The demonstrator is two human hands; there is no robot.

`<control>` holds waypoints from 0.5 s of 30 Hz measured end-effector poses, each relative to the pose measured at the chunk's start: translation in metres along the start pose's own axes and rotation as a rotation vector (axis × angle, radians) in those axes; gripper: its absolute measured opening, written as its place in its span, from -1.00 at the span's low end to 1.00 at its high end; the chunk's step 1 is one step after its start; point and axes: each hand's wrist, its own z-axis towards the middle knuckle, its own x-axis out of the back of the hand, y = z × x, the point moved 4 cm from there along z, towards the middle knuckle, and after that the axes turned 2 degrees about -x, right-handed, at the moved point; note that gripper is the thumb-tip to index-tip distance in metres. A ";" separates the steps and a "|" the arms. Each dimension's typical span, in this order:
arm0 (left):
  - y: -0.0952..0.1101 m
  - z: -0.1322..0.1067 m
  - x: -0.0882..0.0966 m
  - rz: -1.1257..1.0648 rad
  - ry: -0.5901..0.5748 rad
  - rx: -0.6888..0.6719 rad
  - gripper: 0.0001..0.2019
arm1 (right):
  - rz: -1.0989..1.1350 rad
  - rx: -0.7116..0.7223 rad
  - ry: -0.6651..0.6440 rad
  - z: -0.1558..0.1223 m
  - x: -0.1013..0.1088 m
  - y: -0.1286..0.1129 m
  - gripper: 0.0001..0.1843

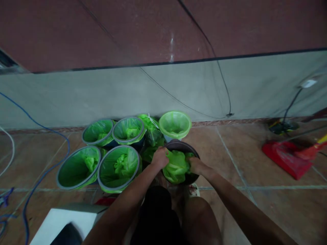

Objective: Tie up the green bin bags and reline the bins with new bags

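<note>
Below me a dark brown bin (182,145) stands on the floor by my feet, with a bunched green plastic bag (176,166) in its mouth. At the bin's left rim, my left hand (160,158) is closed on the bag's edge. My right hand (195,165) reaches over the right rim and grips the bag's other side; its fingertips are partly hidden by the plastic. Just behind stands a pale bin (175,125) lined with a green bag. To the left are several grey-rimmed bins (119,169) with green liners, and a tied green bag (153,132) lies against the wall.
A red dustpan (287,158) and a broom (313,149) lie at the right. A blue hose (46,172) crosses the left floor. A white box (65,221) is at the lower left. Thin cables (224,85) hang along the wall (102,92).
</note>
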 end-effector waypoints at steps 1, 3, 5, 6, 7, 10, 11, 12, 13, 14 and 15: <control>-0.004 0.007 -0.010 0.013 -0.016 0.017 -0.71 | -0.022 -0.024 0.011 0.002 0.003 0.008 -0.73; -0.008 0.019 -0.025 0.002 -0.054 0.045 -0.72 | 0.000 -0.038 0.042 0.002 0.006 0.016 -0.62; -0.010 0.031 -0.037 -0.038 -0.098 0.048 -0.73 | 0.079 0.004 0.040 0.000 -0.002 0.011 -0.53; -0.010 0.036 -0.042 -0.062 -0.121 0.044 -0.75 | 0.094 0.029 0.034 0.000 -0.009 0.007 -0.48; -0.010 0.040 -0.047 -0.086 -0.141 0.037 -0.78 | 0.081 0.044 0.028 0.000 -0.017 0.002 -0.45; -0.014 0.046 -0.058 -0.175 -0.177 0.042 -0.79 | -0.073 0.015 0.016 0.004 -0.043 -0.004 -0.61; -0.016 0.046 -0.060 -0.236 -0.181 0.053 -0.75 | -0.102 -0.010 0.010 0.006 -0.050 -0.002 -0.71; -0.020 0.045 -0.062 -0.307 -0.178 0.063 -0.67 | -0.096 -0.041 0.011 0.009 -0.055 0.002 -0.77; -0.023 0.042 -0.063 -0.374 -0.167 0.068 -0.55 | -0.048 -0.075 0.024 0.011 -0.057 0.008 -0.79; -0.025 0.039 -0.064 -0.425 -0.152 0.069 -0.39 | 0.050 -0.122 0.047 0.012 -0.058 0.014 -0.80; -0.027 0.035 -0.065 -0.445 -0.134 0.064 -0.21 | 0.211 -0.185 0.076 0.013 -0.057 0.022 -0.81</control>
